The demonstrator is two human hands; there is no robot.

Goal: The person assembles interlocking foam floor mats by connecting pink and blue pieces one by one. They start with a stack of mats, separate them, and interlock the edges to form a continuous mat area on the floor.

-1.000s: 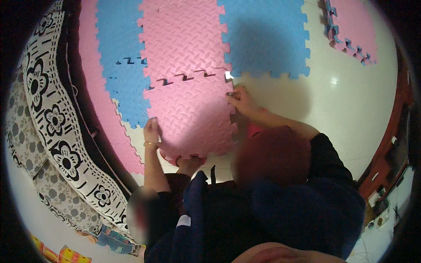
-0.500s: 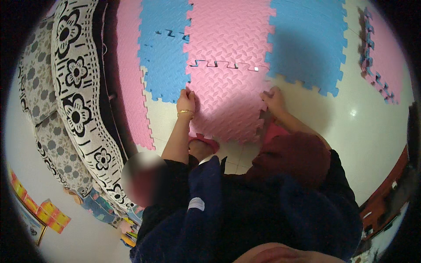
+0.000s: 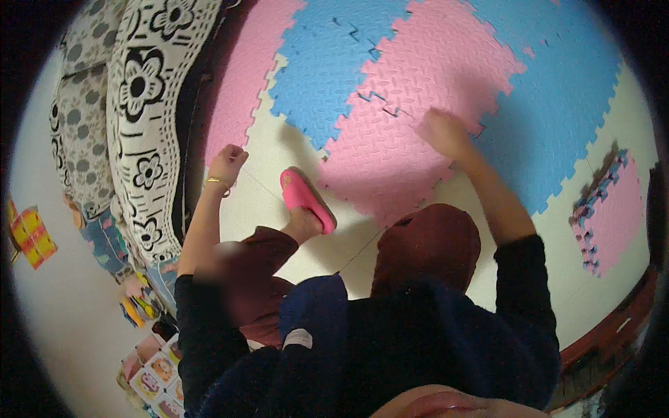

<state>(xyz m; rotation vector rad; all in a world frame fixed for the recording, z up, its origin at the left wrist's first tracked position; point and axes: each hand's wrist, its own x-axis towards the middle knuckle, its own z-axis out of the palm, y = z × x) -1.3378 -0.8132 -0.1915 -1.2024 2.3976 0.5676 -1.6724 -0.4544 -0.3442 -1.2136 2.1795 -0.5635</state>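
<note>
My left hand (image 3: 228, 165), with a gold bracelet at the wrist, is at the edge of a pink foam mat strip (image 3: 240, 90) on the left. Its fingers are curled in and nothing shows in them. Over the middle pink foam mat (image 3: 390, 157) is my right hand (image 3: 444, 136), smeared by motion, so its fingers cannot be made out. That mat has toothed edges and lies between a blue mat (image 3: 306, 97) on the left and a larger blue mat (image 3: 536, 132) on the right. A dark, gapped seam crosses the pink mats near my right hand.
A couch with a black-and-white flowered cover (image 3: 143, 83) runs along the left. A pink slipper (image 3: 306, 200) is on my foot, on the pale tiled floor (image 3: 272, 157). A loose stack of pink and blue mats (image 3: 613, 216) lies right, beyond it dark red furniture (image 3: 620, 320).
My left hand has left the middle pink mat and moved left. My right hand has shifted onto the mat's surface. My view has turned, and the slippered foot shows more fully.
</note>
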